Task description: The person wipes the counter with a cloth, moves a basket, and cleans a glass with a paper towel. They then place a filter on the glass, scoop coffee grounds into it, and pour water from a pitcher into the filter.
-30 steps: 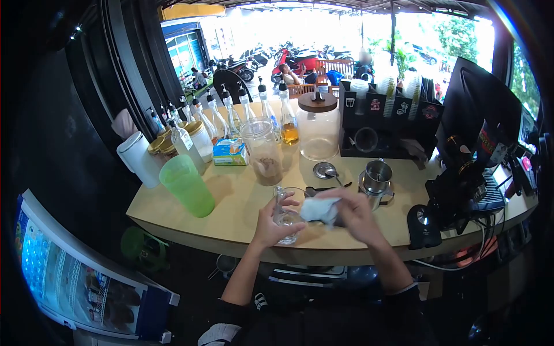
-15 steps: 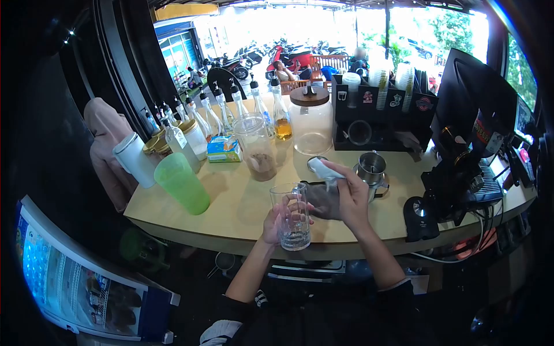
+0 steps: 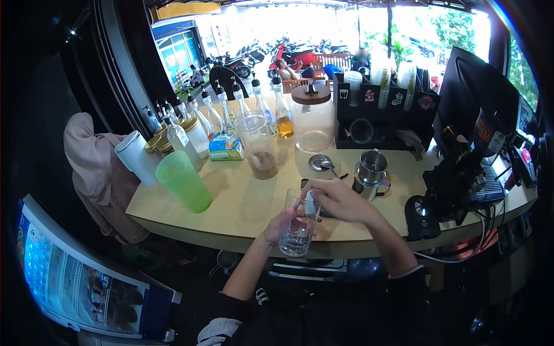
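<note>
My left hand [image 3: 278, 228] is wrapped around a clear glass mug [image 3: 295, 242], held slightly tilted above the counter's front edge. My right hand [image 3: 337, 199] pinches a white tissue [image 3: 310, 205] and has it inside the mug's mouth, the fingers at the rim. Part of the tissue shows through the glass. Just beyond the hands lies a round metal lid [image 3: 319, 162] with a spoon [image 3: 330, 167] by it. A metal drip filter [image 3: 372, 164] on a metal pitcher stands right of my right hand.
On the counter [image 3: 236, 210] stand a green cup [image 3: 184, 181], a clear pitcher with brown powder [image 3: 262, 161], a tissue pack [image 3: 225, 149], a wooden-lidded jar [image 3: 314, 124] and several syrup bottles. A black cup holder [image 3: 381, 118] is behind. A person in a pink head covering [image 3: 86, 155] is at left.
My right hand has come down and left, bringing the tissue from above the counter into the mug. The metal lid and spoon are now uncovered. The person at left has shifted.
</note>
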Demonstrator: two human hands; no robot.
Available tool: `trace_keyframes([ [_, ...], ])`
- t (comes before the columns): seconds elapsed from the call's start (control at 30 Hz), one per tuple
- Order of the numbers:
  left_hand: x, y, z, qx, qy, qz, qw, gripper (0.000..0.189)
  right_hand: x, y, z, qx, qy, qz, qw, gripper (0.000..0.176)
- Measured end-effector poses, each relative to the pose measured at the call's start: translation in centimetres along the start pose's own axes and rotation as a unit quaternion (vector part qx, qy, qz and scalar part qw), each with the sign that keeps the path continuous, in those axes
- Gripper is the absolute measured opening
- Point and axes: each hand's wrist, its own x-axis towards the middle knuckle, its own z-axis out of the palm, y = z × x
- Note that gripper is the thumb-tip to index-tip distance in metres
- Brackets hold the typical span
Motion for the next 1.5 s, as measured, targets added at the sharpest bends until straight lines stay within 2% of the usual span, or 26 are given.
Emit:
trace_keyframes([
  [0.07,0.2,-1.1,-0.8,-0.002,-0.013,0.002,1.0,0.07,0.8,0.5,-0.6,0.16,-0.157,0.056,0.973,0.017],
  [0.13,0.3,-0.8,-0.5,-0.001,-0.027,0.006,1.0,0.071,1.1,1.4,-0.1,0.175,-0.165,0.043,0.97,0.018],
  [0.23,0.2,-0.4,-0.1,-0.041,-0.007,0.007,0.999,0.07,1.3,1.9,-0.1,0.157,-0.105,0.06,0.98,0.02],
  [0.3,0.0,-1.1,-0.7,-0.094,-0.02,0.022,0.995,0.07,1.7,2.0,-0.7,0.155,0.066,0.062,0.984,0.019],
  [0.33,-0.1,-1.5,-1.1,-0.093,-0.019,0.023,0.995,0.07,1.7,1.5,-0.5,0.155,0.065,0.061,0.984,0.019],
  [0.4,0.0,-2.1,-1.7,-0.185,-0.046,0.036,0.981,0.071,1.4,0.0,0.6,0.214,0.244,-0.029,0.945,0.019],
  [0.43,0.2,-1.8,-1.2,-0.185,-0.046,0.036,0.981,0.071,0.7,-0.1,2.1,0.147,0.256,-0.043,0.954,0.018],
  [0.47,0.3,-1.6,-0.5,-0.212,0.006,0.044,0.976,0.068,0.4,0.3,3.1,0.147,0.256,-0.042,0.954,0.018],
  [0.5,0.3,-1.3,0.1,-0.237,0.058,0.05,0.968,0.065,0.3,0.8,3.9,-0.072,0.197,-0.219,0.953,0.021],
  [0.53,0.2,-1.0,0.5,-0.237,0.058,0.05,0.969,0.065,0.1,1.2,4.4,-0.285,0.123,-0.377,0.873,0.026],
  [0.63,0.0,-0.5,0.5,-0.333,0.089,0.074,0.936,0.07,-0.7,1.6,4.3,-0.186,0.134,-0.361,0.904,0.033],
  [0.73,-0.3,-1.0,-0.6,-0.285,0.01,0.059,0.957,0.077,-1.9,4.3,4.1,-0.191,0.159,-0.351,0.903,0.039],
  [0.77,-0.1,-1.0,-0.8,-0.323,-0.047,0.083,0.942,0.079,-2.6,5.7,3.7,-0.179,0.157,-0.286,0.928,0.042],
  [0.8,0.1,-1.0,-0.9,-0.359,-0.104,0.107,0.921,0.082,-2.9,6.4,3.6,-0.181,0.156,-0.285,0.928,0.042],
  [0.87,0.1,-0.4,-1.0,-0.36,-0.102,0.101,0.922,0.082,-3.0,7.4,3.3,-0.041,0.286,-0.124,0.949,0.04],
  [0.93,0.4,-0.4,-1.1,-0.313,-0.04,0.078,0.946,0.077,-2.3,5.3,3.7,0.012,0.321,-0.128,0.938,0.038],
  [1.0,0.9,-0.8,0.1,-0.293,-0.033,0.07,0.953,0.07,-1.8,2.7,4.9,0.045,0.276,-0.08,0.957,0.038],
  [1.03,1.3,-1.0,0.8,-0.293,0.038,0.064,0.953,0.066,-0.7,3.4,6.9,0.031,0.319,-0.149,0.935,0.041],
  [1.07,1.6,-1.0,1.1,-0.291,0.107,0.057,0.949,0.062,-1.1,3.9,7.3,0.029,0.325,-0.147,0.934,0.041],
  [1.13,1.7,-1.0,0.5,-0.274,0.08,0.058,0.957,0.055,-1.5,4.0,7.4,0.023,0.329,-0.108,0.938,0.044],
  [1.2,1.5,-1.1,0.4,-0.107,0.158,0.096,0.977,0.053,-2.5,5.0,7.8,0.0,0.332,-0.127,0.935,0.047],
  [1.33,1.8,-1.0,0.3,-0.096,0.188,0.106,0.972,0.051,-3.5,5.1,6.7,0.041,0.242,-0.088,0.965,0.044],
  [1.4,2.2,-1.2,1.0,-0.036,0.198,0.091,0.975,0.051,-2.6,4.8,6.4,0.168,0.348,-0.054,0.921,0.039],
  [1.43,2.5,-1.8,0.7,-0.008,0.187,0.089,0.978,0.054,-2.4,5.2,6.8,0.181,0.334,-0.045,0.924,0.041],
  [1.47,2.7,-2.3,0.5,-0.007,0.186,0.088,0.979,0.054,-2.4,5.1,7.2,0.18,0.336,-0.046,0.923,0.041],
  [1.5,3.1,-2.3,0.9,-0.008,0.219,0.105,0.97,0.056,-2.6,5.0,7.6,0.096,0.325,-0.072,0.938,0.043],
])
